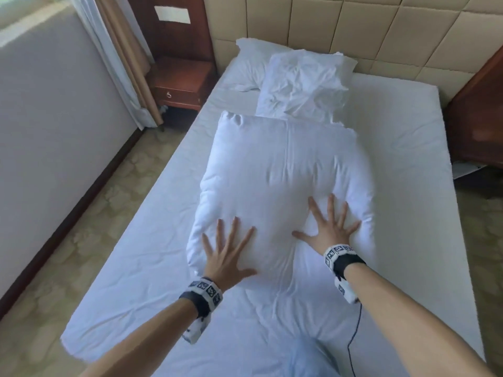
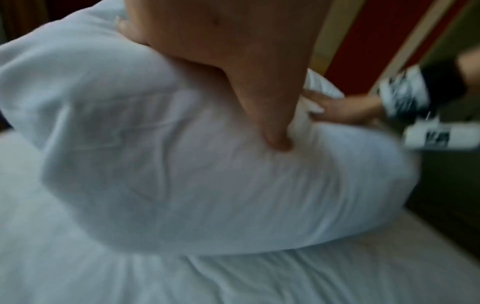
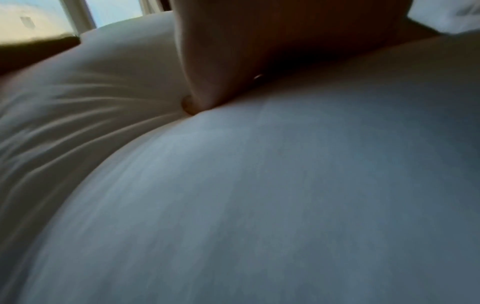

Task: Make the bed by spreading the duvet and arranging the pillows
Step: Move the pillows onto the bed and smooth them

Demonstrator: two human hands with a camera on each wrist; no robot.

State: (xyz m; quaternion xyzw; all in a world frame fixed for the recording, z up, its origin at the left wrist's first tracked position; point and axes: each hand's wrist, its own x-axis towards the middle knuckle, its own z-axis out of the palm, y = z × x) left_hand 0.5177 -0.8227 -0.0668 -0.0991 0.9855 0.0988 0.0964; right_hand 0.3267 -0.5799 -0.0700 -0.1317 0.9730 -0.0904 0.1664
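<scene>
Hands: while both palms bear down, the left hand (image 1: 227, 254) and the right hand (image 1: 328, 225) lie flat with fingers splayed wide on the near end of the big pillow (image 1: 277, 186), gripping nothing.
Left wrist view: the left hand's thumb (image 2: 275, 131) digs into the white cloth, and the right hand (image 2: 345, 109) presses at about 3 o'clock of it.
Right wrist view: dim and blurred, but the thumb (image 3: 197, 90) seems sunk into the fabric, creases fanning off toward 9 o'clock.
Big pillow, place: it sits mid-mattress on the white sheet (image 1: 136, 268), at 12 o'clock from the person.
Big pillow, axis: long axis runs 6 to 12 o'clock, far end aimed at the headboard (image 1: 381, 31), tilted a touch toward 1 o'clock.
Crumpled pillow: the crumpled pillow (image 1: 302, 83) lies just beyond at 12 o'clock, its near edge touching or slightly overlapping the big one.
Flat pillow: the flat pillow (image 1: 250, 66) rests at 11 o'clock against the headboard, partly under the crumpled one.
Writing: the wristbands (image 1: 204, 291) carry black-and-white square marker patterns, no readable words; a pale blank plate (image 1: 172, 14) is on the wood panel at 11 o'clock.
Nightstand: the nightstand (image 1: 179, 83) stands at 10 o'clock, just beside the mattress.
</scene>
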